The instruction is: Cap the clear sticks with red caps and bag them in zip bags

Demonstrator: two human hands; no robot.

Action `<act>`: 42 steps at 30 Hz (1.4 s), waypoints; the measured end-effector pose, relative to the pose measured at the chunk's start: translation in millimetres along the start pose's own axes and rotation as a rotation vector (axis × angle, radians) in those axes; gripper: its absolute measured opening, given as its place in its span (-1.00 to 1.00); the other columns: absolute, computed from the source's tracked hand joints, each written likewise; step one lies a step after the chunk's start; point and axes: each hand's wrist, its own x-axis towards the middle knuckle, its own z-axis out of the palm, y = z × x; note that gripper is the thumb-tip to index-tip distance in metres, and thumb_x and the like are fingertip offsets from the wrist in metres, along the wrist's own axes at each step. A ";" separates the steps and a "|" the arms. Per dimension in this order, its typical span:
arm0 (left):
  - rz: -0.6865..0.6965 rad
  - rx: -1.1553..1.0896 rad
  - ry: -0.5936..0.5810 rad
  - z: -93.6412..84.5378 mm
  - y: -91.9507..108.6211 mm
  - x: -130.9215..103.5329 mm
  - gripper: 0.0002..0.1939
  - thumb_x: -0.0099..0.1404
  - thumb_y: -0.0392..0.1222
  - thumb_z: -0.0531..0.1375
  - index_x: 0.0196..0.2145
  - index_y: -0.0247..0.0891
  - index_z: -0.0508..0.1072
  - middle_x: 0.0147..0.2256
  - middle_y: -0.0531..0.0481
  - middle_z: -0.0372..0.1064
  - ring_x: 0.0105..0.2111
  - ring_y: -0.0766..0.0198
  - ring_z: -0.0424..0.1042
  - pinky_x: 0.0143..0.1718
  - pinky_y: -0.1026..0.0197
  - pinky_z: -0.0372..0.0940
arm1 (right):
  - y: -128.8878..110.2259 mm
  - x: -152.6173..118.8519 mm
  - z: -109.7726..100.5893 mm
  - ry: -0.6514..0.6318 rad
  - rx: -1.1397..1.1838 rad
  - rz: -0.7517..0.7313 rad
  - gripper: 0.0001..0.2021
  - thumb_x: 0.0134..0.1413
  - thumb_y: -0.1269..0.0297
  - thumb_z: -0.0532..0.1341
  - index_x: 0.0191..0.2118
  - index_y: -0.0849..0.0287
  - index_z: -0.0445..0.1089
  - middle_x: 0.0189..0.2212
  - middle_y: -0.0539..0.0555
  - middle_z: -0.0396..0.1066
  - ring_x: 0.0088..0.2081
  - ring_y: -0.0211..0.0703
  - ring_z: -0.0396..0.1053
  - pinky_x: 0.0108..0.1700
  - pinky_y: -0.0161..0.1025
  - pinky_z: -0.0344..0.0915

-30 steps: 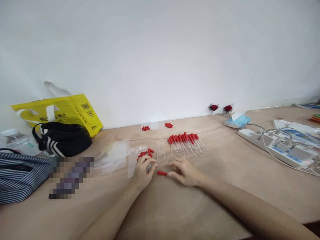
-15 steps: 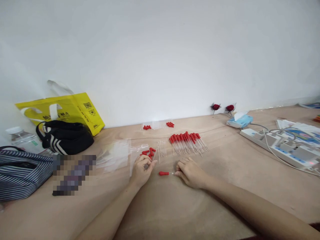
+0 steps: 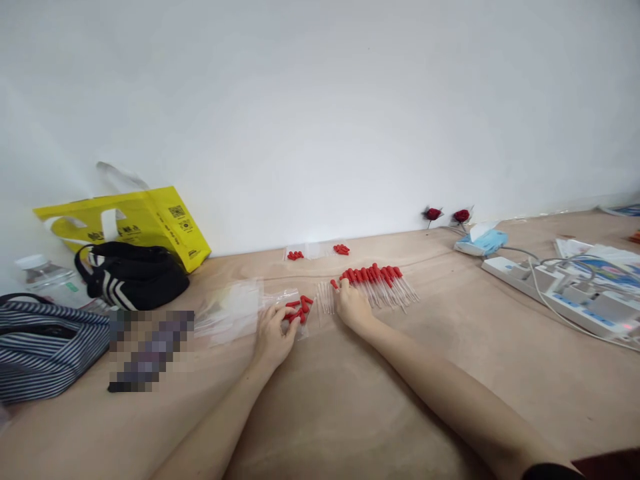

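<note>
My left hand (image 3: 275,331) rests at a small pile of red rubber bulbs (image 3: 304,305) on a clear plastic bag, its thumb and fingertips pinched around one of them. My right hand (image 3: 351,301) is closed on a red-capped dropper (image 3: 335,285), whose red end shows at the fingertips; its tube is hidden. Just right of that hand lies a row of droppers with red bulbs (image 3: 375,275) and thin clear tubes. Between both hands, several bare clear tubes (image 3: 326,297) lie side by side on the wooden table (image 3: 320,400).
Clear bags (image 3: 233,310) lie left of my left hand. Further left are a yellow bag (image 3: 150,217), a black pouch (image 3: 145,273), a bottle and a striped bag (image 3: 50,347). Small bags of red bulbs (image 3: 295,255) lie by the wall. A power strip (image 3: 560,293) and tissues (image 3: 483,241) stand right.
My right hand has moved up and left with the dropper, from the near table to the row's left end. My left hand has shifted slightly left onto the red bulbs.
</note>
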 end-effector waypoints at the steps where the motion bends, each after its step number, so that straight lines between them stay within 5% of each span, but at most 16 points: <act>1: -0.009 0.012 -0.007 -0.4 -0.7 0.1 -0.92 0.11 -0.24 0.12 -0.50 -0.22 0.40 -0.46 0.02 0.31 -0.37 0.18 0.32 -0.28 0.12 0.21 | -2.3 2.3 1.2 0.004 -0.029 0.009 -0.78 0.15 0.40 -0.12 -0.10 0.27 0.12 -0.33 0.21 0.38 -0.28 -0.06 0.37 -0.36 -0.26 0.17; 7: -0.020 -0.009 -0.006 0.6 -9.4 1.6 -0.81 0.18 -0.25 0.03 -0.51 -0.22 0.39 -0.46 0.00 0.35 -0.38 0.18 0.34 -0.29 0.11 0.22 | -3.9 7.9 3.3 0.023 -0.082 -0.013 -0.76 0.05 0.51 -0.07 -0.14 0.28 0.18 -0.24 0.25 0.34 -0.28 -0.06 0.38 -0.36 -0.25 0.20; 11: -0.017 -0.041 0.028 2.4 -11.0 2.0 -0.84 0.14 -0.30 0.04 -0.34 -0.22 0.40 -0.36 -0.03 0.37 -0.32 0.15 0.34 -0.25 0.09 0.23 | -12.8 -3.0 0.1 0.038 -0.081 -0.089 -0.78 0.07 0.35 -0.03 -0.18 0.22 0.26 -0.20 0.23 0.34 -0.27 -0.07 0.37 -0.35 -0.24 0.21; 17: 0.005 0.021 0.002 5.7 -11.5 1.7 -0.89 0.09 -0.26 0.13 -0.39 -0.23 0.43 -0.39 -0.03 0.34 -0.34 0.15 0.34 -0.26 0.10 0.24 | -35.0 -19.7 1.2 -0.058 -0.032 -0.109 -0.66 0.03 0.11 0.00 -0.28 0.24 0.37 -0.33 0.25 0.42 -0.30 0.02 0.38 -0.35 -0.16 0.23; 30: -0.066 0.118 -0.033 10.5 -13.8 3.3 -0.94 0.07 -0.24 0.13 -0.51 -0.26 0.37 -0.48 -0.02 0.31 -0.39 0.15 0.33 -0.31 0.11 0.24 | -45.3 -16.9 3.5 -0.170 -0.066 -0.086 -0.71 0.08 0.44 -0.07 -0.19 0.30 0.34 -0.31 0.31 0.41 -0.25 -0.07 0.38 -0.31 -0.22 0.24; 35: -0.084 0.060 0.022 7.4 -10.8 4.5 -0.95 0.10 -0.25 0.08 -0.47 -0.27 0.30 -0.46 -0.04 0.33 -0.40 0.16 0.34 -0.31 0.11 0.26 | -13.9 -29.3 -2.3 -0.118 -0.032 -0.150 -0.75 0.09 0.40 -0.06 -0.16 0.35 0.25 -0.28 0.32 0.37 -0.27 -0.05 0.35 -0.31 -0.22 0.22; 37: -0.069 -0.009 0.017 5.4 -4.5 3.5 -0.94 0.14 -0.24 0.05 -0.43 -0.27 0.28 -0.44 -0.03 0.34 -0.40 0.19 0.35 -0.32 0.13 0.27 | 11.9 -35.2 -3.6 -0.047 0.122 -0.328 -0.80 0.11 0.38 -0.06 -0.20 0.31 0.21 -0.29 0.26 0.35 -0.31 -0.13 0.32 -0.31 -0.26 0.20; 42: 0.043 -0.250 -0.124 3.9 26.6 -6.1 -0.87 0.19 -0.27 0.01 -0.28 -0.25 0.29 -0.37 -0.01 0.31 -0.41 0.28 0.35 -0.35 0.21 0.29 | 79.3 -51.2 -7.0 0.004 0.398 -0.523 -0.90 0.11 0.38 -0.04 -0.38 0.19 0.16 -0.46 0.08 0.30 -0.43 -0.21 0.24 -0.38 -0.28 0.17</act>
